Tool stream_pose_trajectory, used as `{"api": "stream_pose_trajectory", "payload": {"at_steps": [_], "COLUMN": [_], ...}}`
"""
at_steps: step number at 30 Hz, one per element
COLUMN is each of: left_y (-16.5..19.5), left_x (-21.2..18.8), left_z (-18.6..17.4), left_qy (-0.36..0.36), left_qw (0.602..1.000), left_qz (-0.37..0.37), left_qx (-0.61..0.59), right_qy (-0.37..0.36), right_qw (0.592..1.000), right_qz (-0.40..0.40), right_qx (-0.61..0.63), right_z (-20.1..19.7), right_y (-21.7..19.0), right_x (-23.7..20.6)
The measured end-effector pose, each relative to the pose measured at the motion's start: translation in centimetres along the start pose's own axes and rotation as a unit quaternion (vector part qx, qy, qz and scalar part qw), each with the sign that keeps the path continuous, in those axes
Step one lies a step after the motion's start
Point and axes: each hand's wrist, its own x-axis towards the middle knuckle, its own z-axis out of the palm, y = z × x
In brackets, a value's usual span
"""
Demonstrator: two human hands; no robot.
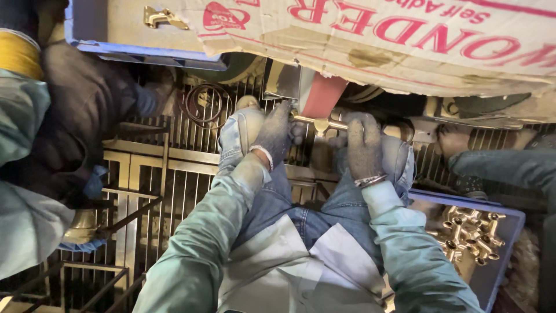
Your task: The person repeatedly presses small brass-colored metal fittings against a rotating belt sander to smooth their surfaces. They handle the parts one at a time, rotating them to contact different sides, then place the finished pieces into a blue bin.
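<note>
left hand [277, 132], grey knit glove, coarse weave, grip clamped on left end of brass fitting [320, 122]. right hand [364, 145], same glove, grip closed on fitting's right end. fitting: shiny yellow metal, t-shaped, held above knees against red-brown sanding belt [324, 93]. worn cardboard sheet [376, 40] overhangs, hides machine top. blue tray [492, 272] at right, heaped with small brass fittings [472, 232]. metal grate floor [174, 174] below. another person's sleeve [23, 116] at left.
</note>
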Motion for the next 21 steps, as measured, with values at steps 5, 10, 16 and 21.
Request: {"api": "stream_pose_trajectory", "payload": {"at_steps": [5,10,16,21], "left_y": [0.0,0.0,0.7,0.6], "left_x": [0.3,1.5,2.5,0.5], "left_z": [-0.4,-1.0,-1.1,-1.1], "left_qy": [0.027,0.063,0.06,0.077], "left_qw": [0.999,0.994,0.992,0.983], "left_qz": [-0.033,-0.083,-0.097,-0.07], "left_qx": [0.001,0.04,0.051,0.149], "right_qy": [-0.01,-0.018,-0.143,-0.067], "right_qw": [0.994,0.98,0.83,0.942], "right_qz": [0.093,0.072,-0.023,0.038], "right_qx": [0.062,-0.185,-0.539,-0.326], "right_z": [0.0,0.0,0.3,0.3], "right_y": [-0.1,1.9,2.5,1.7], "right_x": [2.3,6.7,10.8,8.2]}}
